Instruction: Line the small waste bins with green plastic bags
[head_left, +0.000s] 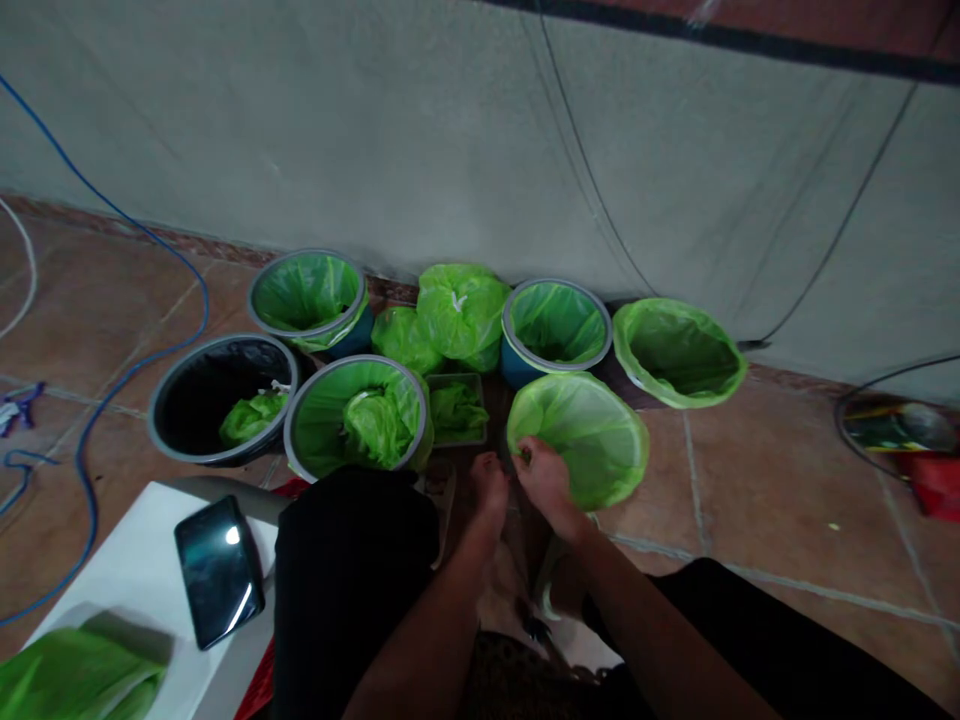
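Note:
Several small bins lined with green plastic bags stand on the tiled floor by the wall. My right hand is closed on the near rim of the green liner of the front bin. My left hand sits just left of it with fingers curled, and whatever it holds is hidden. A grey-rimmed bin with a crumpled green bag inside stands to the left. A tied green bag lies further back between the bins.
A black-lined bin holds a crumpled green bag. Two blue bins and another lined bin stand along the wall. A phone lies on a white board with green bags. Blue cable trails at left.

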